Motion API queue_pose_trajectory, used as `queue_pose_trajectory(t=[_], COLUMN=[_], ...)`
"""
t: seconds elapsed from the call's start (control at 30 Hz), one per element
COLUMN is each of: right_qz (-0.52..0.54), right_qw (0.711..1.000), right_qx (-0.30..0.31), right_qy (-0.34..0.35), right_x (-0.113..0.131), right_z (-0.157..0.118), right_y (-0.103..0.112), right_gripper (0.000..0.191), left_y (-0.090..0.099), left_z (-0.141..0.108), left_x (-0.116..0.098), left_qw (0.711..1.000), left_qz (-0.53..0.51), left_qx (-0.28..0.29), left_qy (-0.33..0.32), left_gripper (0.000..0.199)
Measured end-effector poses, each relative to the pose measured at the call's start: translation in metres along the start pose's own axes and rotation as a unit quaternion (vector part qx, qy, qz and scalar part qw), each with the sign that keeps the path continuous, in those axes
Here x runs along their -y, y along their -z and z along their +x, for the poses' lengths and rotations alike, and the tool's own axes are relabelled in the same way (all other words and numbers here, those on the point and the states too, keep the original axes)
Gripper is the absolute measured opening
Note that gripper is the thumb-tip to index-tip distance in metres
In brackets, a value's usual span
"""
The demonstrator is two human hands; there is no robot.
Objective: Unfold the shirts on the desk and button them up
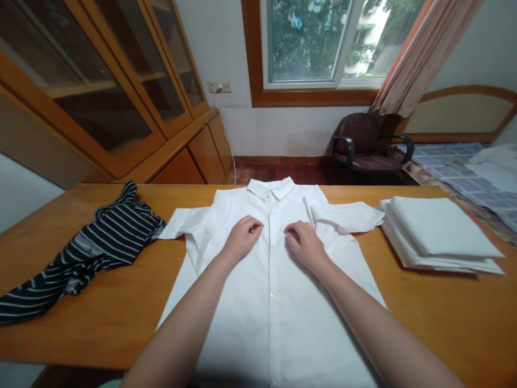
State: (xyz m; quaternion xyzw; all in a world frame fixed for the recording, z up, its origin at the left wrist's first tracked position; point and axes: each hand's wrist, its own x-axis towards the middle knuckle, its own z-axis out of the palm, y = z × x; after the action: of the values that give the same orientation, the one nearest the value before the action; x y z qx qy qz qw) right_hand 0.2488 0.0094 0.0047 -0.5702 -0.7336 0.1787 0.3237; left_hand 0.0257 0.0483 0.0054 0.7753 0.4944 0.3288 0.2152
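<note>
A white short-sleeved button-up shirt lies spread on the wooden table, front up, with its collar at the far edge and its sleeves out to both sides. My left hand is over the chest, just left of the button placket, its fingers curled in towards the thumb. On the other side of the placket, my right hand is also loosely closed, its fingertips pointing at the buttons. No cloth is seen raised between the fingers of either hand. Whether the fingertips touch the shirt is unclear.
A black-and-white striped garment lies crumpled at the left, against a shirt sleeve. A stack of folded white cloth sits on the table at the right. Beyond are a glass-door cabinet, an armchair and a bed.
</note>
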Motion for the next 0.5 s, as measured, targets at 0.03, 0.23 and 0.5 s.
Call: queue_pose_trajectory(t=[0.03, 0.23, 0.5], right_qz=[-0.02, -0.092, -0.141], right_qw=[1.0, 0.994, 0.987], right_qx=[0.0, 0.009, 0.02], right_qy=[0.011, 0.054, 0.077], right_x=[-0.001, -0.002, -0.003], right_z=[0.0, -0.001, 0.007], right_y=[0.0, -0.002, -0.009], right_gripper=[0.014, 0.026, 0.035], left_y=[-0.001, -0.007, -0.009], left_z=[0.0, -0.003, 0.008], left_x=[0.003, 0.017, 0.017], left_qw=[0.999, 0.979, 0.968], left_qz=[0.032, 0.189, 0.228], left_qx=[-0.007, 0.04, 0.088], left_qy=[-0.025, -0.072, -0.053], left_gripper=[0.014, 0.036, 0.046])
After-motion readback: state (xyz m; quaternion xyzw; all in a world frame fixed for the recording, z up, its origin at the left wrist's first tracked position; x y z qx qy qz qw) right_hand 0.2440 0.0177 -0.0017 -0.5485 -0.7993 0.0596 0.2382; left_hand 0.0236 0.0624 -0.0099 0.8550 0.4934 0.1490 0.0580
